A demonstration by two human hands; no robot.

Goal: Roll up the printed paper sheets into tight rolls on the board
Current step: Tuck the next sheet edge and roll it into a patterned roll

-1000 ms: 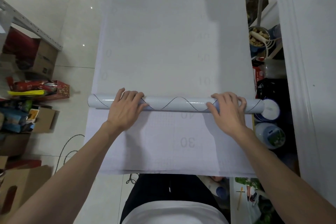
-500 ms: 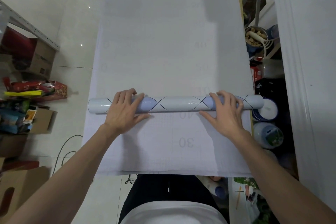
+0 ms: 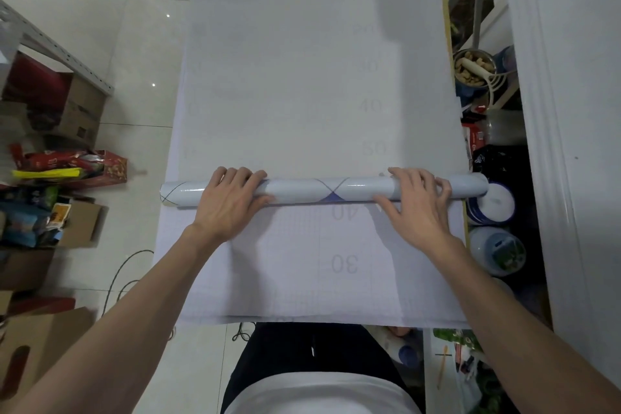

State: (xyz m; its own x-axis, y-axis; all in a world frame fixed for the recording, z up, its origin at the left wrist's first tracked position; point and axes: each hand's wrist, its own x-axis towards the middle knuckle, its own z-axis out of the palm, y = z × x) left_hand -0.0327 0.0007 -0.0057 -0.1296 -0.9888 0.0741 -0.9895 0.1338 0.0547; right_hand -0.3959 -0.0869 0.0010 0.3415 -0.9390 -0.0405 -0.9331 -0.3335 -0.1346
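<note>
Since the earlier frames the roll [image 3: 322, 191] has turned under the hands: the two blue lens shapes on its skin have given way to one crossing of dark lines with a small blue diamond near the middle; it lies in much the same place, crosswise on the sheet [image 3: 302, 77], just beyond the printed 40 [image 3: 342, 213]. On its left part lies the left grip [image 3: 232, 198], fingers curved over the top to the far side, thumb against the near side, clamped on the roll; the right grip [image 3: 416, 202] clasps the right part likewise, fingers spread over the top, thumb stretched along the near edge where roll meets sheet. One end of the roll reaches just past the sheet's left edge; the other ends just beside a tub [image 3: 497, 202] with a white lid, touching or not I cannot tell. Beyond the roll the sheet lies flat on the counter [image 3: 444, 27], whose yellowish rim shows along the right; a faint 30 [image 3: 344, 264] marks the near part. A bowl [image 3: 473, 69] of peanuts stands off to the right; boxes [image 3: 80, 111] and a cable [image 3: 124, 276] lie on the floor at the left.
</note>
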